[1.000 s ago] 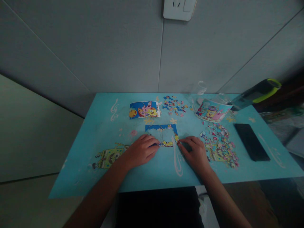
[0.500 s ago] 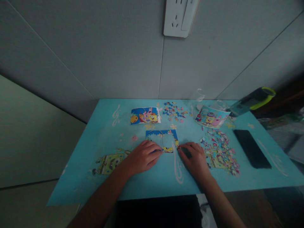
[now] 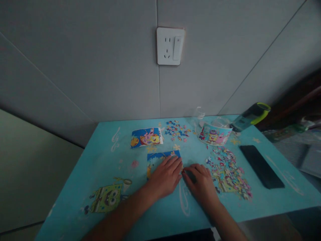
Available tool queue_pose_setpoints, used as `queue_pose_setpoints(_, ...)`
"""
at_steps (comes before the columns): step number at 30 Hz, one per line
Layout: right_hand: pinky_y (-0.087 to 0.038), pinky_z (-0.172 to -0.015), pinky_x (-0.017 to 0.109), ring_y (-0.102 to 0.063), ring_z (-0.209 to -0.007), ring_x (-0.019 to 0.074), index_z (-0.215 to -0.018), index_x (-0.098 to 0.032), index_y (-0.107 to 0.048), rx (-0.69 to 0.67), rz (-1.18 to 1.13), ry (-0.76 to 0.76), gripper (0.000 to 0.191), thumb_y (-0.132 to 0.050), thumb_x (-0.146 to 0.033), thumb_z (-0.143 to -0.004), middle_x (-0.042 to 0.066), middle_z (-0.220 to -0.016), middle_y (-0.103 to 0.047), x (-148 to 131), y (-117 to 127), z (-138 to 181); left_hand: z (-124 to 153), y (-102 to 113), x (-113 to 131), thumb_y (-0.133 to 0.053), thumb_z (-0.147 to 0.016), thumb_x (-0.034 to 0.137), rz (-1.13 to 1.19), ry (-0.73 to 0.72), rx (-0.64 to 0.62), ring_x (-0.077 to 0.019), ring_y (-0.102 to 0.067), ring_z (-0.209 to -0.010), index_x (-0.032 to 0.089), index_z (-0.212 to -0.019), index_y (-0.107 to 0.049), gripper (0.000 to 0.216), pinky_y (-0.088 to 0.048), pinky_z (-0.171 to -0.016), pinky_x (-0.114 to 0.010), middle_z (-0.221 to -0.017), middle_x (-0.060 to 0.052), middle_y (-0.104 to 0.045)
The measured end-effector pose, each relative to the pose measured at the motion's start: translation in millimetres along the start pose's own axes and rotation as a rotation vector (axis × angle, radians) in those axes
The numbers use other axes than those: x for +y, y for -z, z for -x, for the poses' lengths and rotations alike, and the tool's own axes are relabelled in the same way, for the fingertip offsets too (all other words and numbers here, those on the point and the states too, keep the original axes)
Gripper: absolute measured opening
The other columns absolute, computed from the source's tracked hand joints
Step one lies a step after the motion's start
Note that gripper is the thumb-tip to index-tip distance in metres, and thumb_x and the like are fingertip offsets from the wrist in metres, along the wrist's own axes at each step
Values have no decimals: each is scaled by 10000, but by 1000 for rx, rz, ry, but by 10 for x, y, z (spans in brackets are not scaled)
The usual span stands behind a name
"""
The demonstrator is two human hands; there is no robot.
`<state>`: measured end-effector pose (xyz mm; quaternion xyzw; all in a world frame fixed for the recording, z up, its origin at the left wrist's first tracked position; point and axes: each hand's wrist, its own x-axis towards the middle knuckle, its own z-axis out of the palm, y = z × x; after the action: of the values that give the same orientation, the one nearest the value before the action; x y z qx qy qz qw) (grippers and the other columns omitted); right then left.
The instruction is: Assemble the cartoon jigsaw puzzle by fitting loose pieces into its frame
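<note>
Hands meet over the jigsaw frame (image 3: 160, 155), which lies flat on the table (image 3: 82, 174) in front of the body. The left hand (image 3: 167, 176) is laid out palm down, fingers side by side, across the right part of the frame — probably to keep the thin, interlocked pieces from sliding. At the lower right edge, the right hand (image 3: 199, 182) brings thumb and forefinger close together by a small reddish piece (image 3: 183, 170); whether they pinch it or only press on it, I cannot tell.

Beyond the frame lies a picture sheet (image 3: 147, 137), its face turned up and its blue matching the frame's, presumably set there for easy checking. Near it, a loose cluster of pieces (image 3: 177, 130), many of them blue, is spread out, apparently so that single shapes can be picked. To the right, a denser pile (image 3: 229, 170) mixes pink, red and pale knobbed pieces, kept apart perhaps because it belongs to another picture.

Behind that pile, a curved printed strip (image 3: 215, 134) stands by a clear plastic tub (image 3: 220, 122). A tilted bottle (image 3: 250, 117), smoky and lime-rimmed, and a flat black slab (image 3: 262, 166) — a phone, maybe — sit off to the side.
</note>
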<state>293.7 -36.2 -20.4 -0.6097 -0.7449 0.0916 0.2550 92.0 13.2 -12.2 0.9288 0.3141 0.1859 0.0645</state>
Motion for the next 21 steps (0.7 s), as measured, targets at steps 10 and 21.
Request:
queue_pose_setpoints(10,-472,-839,425,-637,-947,250,-1044,-283,-663,-30,-61,-32,94,-667,-301,-952,38,-1029,-685,1,-42,28,72,35,-2,-437,-1067,359,-76,25,-45,-214,-415,-1470,184,-1499,-463,468,-312,-1240,-428,-1579,-31,-462)
queue_pose_setpoints(21,-452,-711,361,-659,-804,222,-1018,-264,-624,5,13,113,116,-678,-265,-915,18,-935,-714,99,-65,71,37,112,17,-454,-1056,394,-221,-47,4,-231,-439,-1438,145,-1448,-534,471,-116,-1271,-428,-1532,-57,-520)
